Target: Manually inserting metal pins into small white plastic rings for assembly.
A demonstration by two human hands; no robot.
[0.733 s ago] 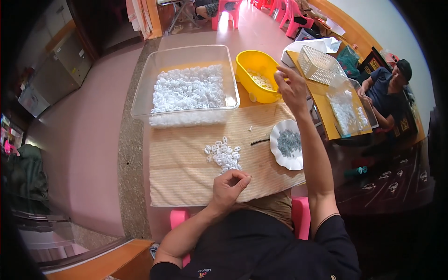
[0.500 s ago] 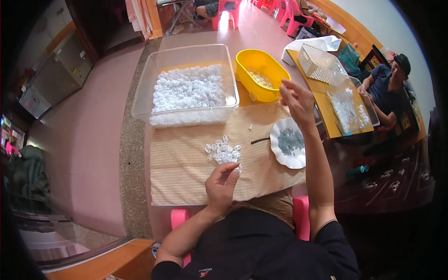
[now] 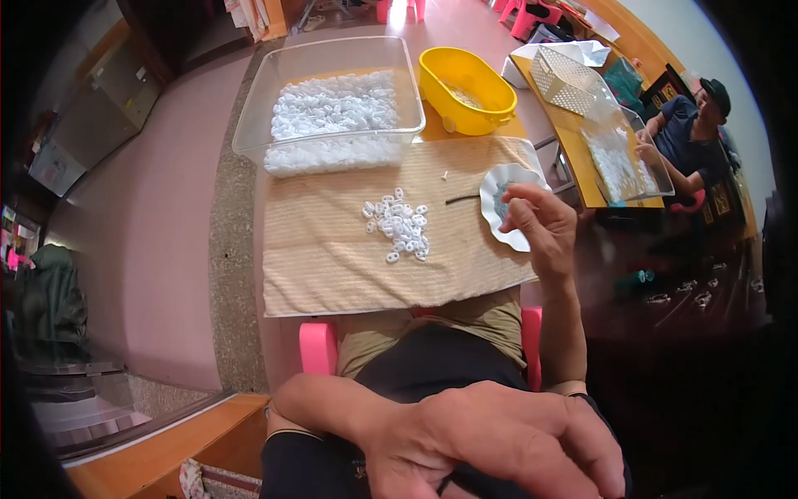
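Note:
My left hand (image 3: 490, 432) is large and near at the lower edge, its fingers curled and its fingertips partly cut off, so whatever they hold is hidden. Beside the white scalloped dish (image 3: 496, 234) my right hand (image 3: 549, 233) is raised, thumb and index finger bent toward each other. Nothing between those fingers can be made out. Small blue-grey bits (image 3: 502, 198) lie in the dish, partly behind the hand. Left of it, a pile of small white oval pieces with two holes (image 3: 401, 223) rests on the tan striped cloth (image 3: 324, 266).
A clear tub (image 3: 328, 150) of white pieces and a yellow wheeled tub (image 3: 470, 112) stand along the far edge. A thin black stick (image 3: 462, 200) and a tiny white piece (image 3: 445, 176) lie near the dish. To the right, another person (image 3: 690, 137) works at a side table (image 3: 573, 150).
My left hand has left the white pile and come up close at the lower edge. My right hand has moved from beside the yellow tub to the dish. The view has tilted down.

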